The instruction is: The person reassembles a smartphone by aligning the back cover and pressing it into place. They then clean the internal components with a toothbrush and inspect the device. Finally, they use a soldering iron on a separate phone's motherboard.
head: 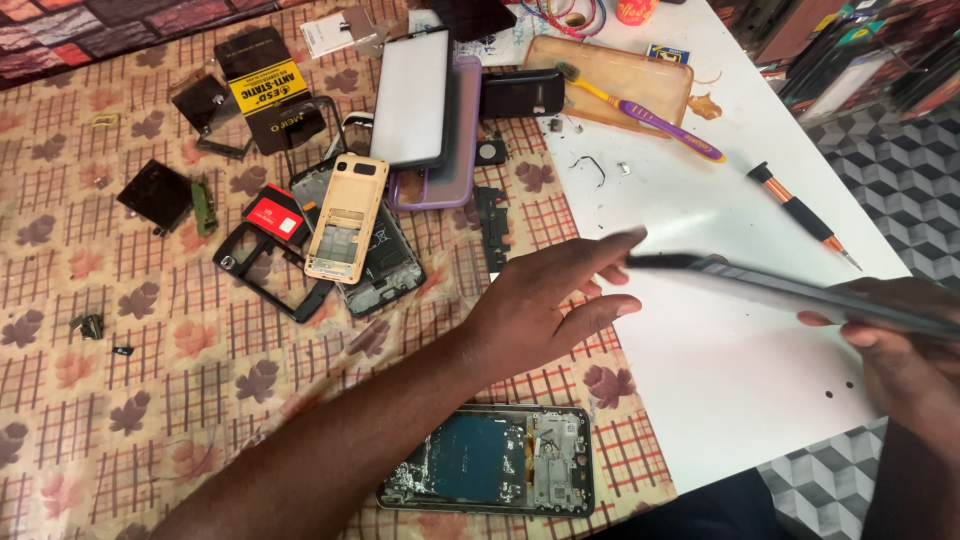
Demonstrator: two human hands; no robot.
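Status: teardown of a phone looks well under way, judged from the layout. An opened phone frame [487, 459] lies face-up on the patterned cloth at the near edge of the counter [700, 200], its blue inner plate and circuit parts exposed. The thin dark panel [790, 290] is off the frame and held in the air above the white sheet, tilted, edge-on to the camera and motion-blurred.

Left hand [545, 305]: fingers spread, fingertips touching the panel's left end. Right hand [905, 355]: fingers curled under and clamped on the panel's right end.

Left to do, as far as I can judge: the frame's inner boards are still in place, and nothing is reassembled.

Count:
- held panel: 1
- opened frame near the hands: 1
- gold keypad housing [346, 218]: 1
- white-screened phone [412, 97] on a purple case: 1
- small black phone [522, 93]: 1
- screwdriver [800, 214], black and orange: 1
- toothbrush [640, 112], purple and yellow: 1
- amber tray [640, 70]: 1
- loose dark frames and scraps at far left: several, count unsure.
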